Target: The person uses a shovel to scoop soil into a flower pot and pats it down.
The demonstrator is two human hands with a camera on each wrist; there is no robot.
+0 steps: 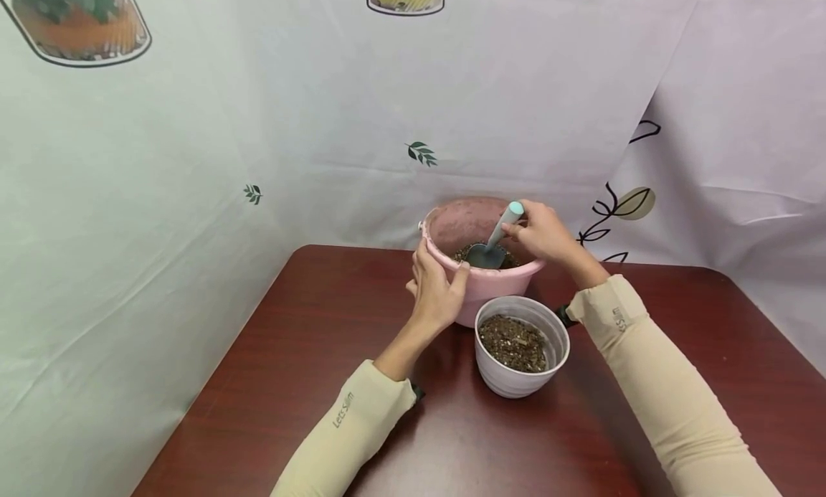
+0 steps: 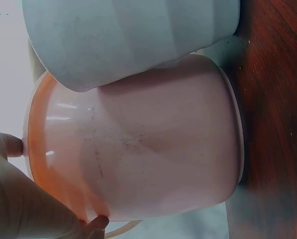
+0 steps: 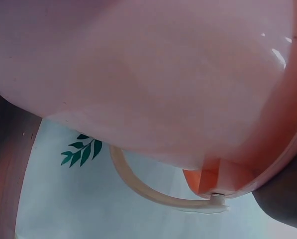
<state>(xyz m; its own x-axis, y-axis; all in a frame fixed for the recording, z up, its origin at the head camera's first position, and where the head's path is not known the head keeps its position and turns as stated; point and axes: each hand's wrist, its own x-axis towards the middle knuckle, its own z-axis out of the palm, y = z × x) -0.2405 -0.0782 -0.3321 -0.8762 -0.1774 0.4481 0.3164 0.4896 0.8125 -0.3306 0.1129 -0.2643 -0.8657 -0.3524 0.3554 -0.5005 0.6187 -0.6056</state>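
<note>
A pink bucket [image 1: 484,289] with dark potting soil [image 1: 509,261] inside stands toward the back of the table. My left hand [image 1: 435,292] grips its near left rim, thumb at the edge and fingers along the outer side. With my right hand [image 1: 545,233] I hold a trowel [image 1: 499,233] by its pale handle, the blade [image 1: 484,257] down at the soil in the bucket. In front of the bucket is a light grey plant pot [image 1: 513,384], partly filled with soil. The left wrist view shows the pot overlapping the bucket wall [image 2: 153,139]. Bucket wall fills most of the right wrist view.
The reddish-brown table [image 1: 310,353] reaches back to a white printed cloth [image 1: 342,110] hanging close behind the bucket. A cream bail handle [image 3: 148,191] hangs along the bucket's outside. Small specks lie on the wood near the bucket's base.
</note>
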